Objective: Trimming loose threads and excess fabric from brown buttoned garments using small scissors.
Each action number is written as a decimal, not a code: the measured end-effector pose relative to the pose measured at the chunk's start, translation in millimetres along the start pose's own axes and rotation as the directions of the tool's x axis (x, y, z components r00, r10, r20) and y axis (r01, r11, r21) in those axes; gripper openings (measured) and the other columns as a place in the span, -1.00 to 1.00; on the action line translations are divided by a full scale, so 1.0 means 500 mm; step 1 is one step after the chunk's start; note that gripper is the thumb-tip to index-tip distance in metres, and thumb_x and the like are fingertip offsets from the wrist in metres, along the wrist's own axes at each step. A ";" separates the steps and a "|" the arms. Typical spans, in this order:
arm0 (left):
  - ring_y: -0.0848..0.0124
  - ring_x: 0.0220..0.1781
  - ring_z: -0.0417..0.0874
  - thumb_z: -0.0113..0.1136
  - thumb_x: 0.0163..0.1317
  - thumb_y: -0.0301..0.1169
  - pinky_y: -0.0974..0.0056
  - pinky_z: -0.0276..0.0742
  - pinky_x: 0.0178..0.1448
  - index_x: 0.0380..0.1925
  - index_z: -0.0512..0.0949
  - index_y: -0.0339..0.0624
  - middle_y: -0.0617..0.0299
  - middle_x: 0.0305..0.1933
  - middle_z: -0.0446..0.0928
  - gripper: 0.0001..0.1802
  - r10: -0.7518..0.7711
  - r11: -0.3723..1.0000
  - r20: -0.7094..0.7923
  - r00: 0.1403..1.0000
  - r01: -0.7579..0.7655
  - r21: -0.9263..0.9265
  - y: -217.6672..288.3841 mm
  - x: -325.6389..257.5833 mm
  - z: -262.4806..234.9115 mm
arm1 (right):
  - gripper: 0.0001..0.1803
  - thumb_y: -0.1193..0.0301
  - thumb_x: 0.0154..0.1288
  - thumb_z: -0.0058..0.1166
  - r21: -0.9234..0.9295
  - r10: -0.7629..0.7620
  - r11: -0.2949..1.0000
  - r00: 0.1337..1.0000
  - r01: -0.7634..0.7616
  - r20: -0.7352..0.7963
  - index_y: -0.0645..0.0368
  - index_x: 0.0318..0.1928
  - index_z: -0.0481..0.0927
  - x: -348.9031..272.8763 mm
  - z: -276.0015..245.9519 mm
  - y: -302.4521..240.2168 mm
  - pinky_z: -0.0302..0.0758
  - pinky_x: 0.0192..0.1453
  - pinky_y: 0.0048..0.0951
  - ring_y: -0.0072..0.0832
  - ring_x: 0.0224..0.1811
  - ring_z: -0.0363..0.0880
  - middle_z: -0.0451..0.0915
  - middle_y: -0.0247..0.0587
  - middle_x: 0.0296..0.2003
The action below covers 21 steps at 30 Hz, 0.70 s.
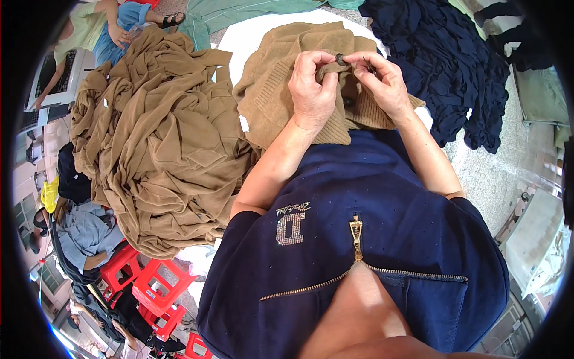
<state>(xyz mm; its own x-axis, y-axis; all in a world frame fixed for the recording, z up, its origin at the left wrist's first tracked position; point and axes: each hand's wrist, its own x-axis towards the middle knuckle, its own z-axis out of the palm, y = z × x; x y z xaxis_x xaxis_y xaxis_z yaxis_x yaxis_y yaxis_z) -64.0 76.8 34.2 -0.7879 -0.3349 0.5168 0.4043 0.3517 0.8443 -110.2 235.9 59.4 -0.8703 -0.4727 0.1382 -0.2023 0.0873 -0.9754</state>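
Observation:
A brown knit cardigan (269, 107) with ribbed edges lies bunched in front of me. My left hand (312, 90) is closed on a fold of it, with thumb and index finger pinched near a dark round button (340, 59). From the other side, my right hand (382, 84) pinches the cloth, its index fingertip touching the same button. Lower down, between the hands, another dark button (348, 102) shows on the cardigan. The cloth inside my fingers is partly hidden.
A big heap of brown knitwear (161, 137) rises at my left. Dark navy garments (442, 66) are piled at the far right. Red plastic stools (161, 284) stand at lower left. People sit nearby, one in a grey-blue shirt (86, 230), another at the far left.

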 end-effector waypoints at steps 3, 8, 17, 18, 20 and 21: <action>0.35 -0.27 0.61 0.14 -0.01 -0.74 0.31 0.56 -0.15 -0.27 0.48 -0.24 0.18 -0.28 0.53 -0.72 -0.012 0.998 -0.062 0.998 0.008 -0.063 0.000 0.006 0.004 | -0.74 0.50 0.23 0.14 -0.067 -0.088 0.994 0.994 0.083 -0.066 0.15 -0.04 0.62 -0.001 0.009 0.004 0.37 -0.25 -0.65 -0.72 -0.32 0.39 0.45 -0.47 -0.40; 0.46 -0.31 0.59 0.11 0.06 -0.68 0.36 0.54 -0.17 -0.25 0.53 -0.28 0.19 -0.34 0.59 -0.77 -0.279 0.945 0.016 0.960 0.277 -0.173 0.009 0.053 -0.029 | -0.65 0.35 0.11 0.28 -0.638 -0.158 0.753 0.986 0.161 0.062 0.15 -0.09 0.54 -0.012 0.000 0.004 0.54 -0.18 -0.37 -0.31 -0.20 0.62 0.56 -0.19 -0.27; 0.19 -0.16 0.69 0.04 0.12 -0.54 0.12 0.54 -0.02 -0.18 0.58 -0.16 0.05 -0.27 0.65 -0.74 -0.450 0.556 0.509 0.734 -0.215 0.803 0.052 0.183 -0.196 | -0.83 0.46 0.26 0.21 0.299 0.167 0.931 0.972 -0.211 0.166 0.14 -0.13 0.58 0.032 -0.145 -0.027 0.45 0.02 -0.64 -0.71 -0.15 0.51 0.54 -0.49 -0.25; 0.11 -0.18 0.67 0.03 0.12 -0.52 0.07 0.53 -0.01 -0.17 0.58 -0.14 0.02 -0.27 0.65 -0.73 -0.546 0.530 0.462 0.698 -0.140 0.837 0.058 0.198 -0.205 | -0.84 0.46 0.27 0.20 0.290 0.122 0.942 0.976 -0.170 0.178 0.13 -0.15 0.58 0.041 -0.165 -0.020 0.45 0.01 -0.64 -0.72 -0.16 0.52 0.54 -0.49 -0.26; 0.18 -0.21 0.67 0.03 0.14 -0.52 0.08 0.53 -0.05 -0.20 0.58 -0.12 0.05 -0.28 0.65 -0.76 -0.554 0.497 0.434 0.710 -0.136 0.857 0.072 0.232 -0.233 | -0.87 0.47 0.29 0.17 0.243 0.036 0.966 0.978 -0.087 0.204 0.15 -0.16 0.58 0.060 -0.193 -0.002 0.45 0.00 -0.65 -0.74 -0.18 0.51 0.57 -0.49 -0.27; 0.36 -0.25 0.69 -0.01 0.15 -0.57 0.16 0.54 -0.05 -0.25 0.63 -0.16 0.19 -0.44 0.67 -0.75 -0.562 0.478 0.416 0.715 -0.129 0.869 0.060 0.245 -0.252 | -0.88 0.48 0.31 0.16 0.175 0.052 0.981 0.978 -0.089 0.203 0.16 -0.16 0.59 0.064 -0.194 0.002 0.45 0.00 -0.65 -0.74 -0.18 0.51 0.57 -0.50 -0.28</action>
<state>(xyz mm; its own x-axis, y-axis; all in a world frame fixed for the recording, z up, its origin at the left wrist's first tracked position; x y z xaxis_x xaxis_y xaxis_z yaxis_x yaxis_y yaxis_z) -89.9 -63.6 140.6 -0.9836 -0.0740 -0.1642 -0.1087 0.9708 0.2139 -182.0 305.8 79.6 -0.7707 -0.6353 0.0492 -0.0425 -0.0259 -0.9988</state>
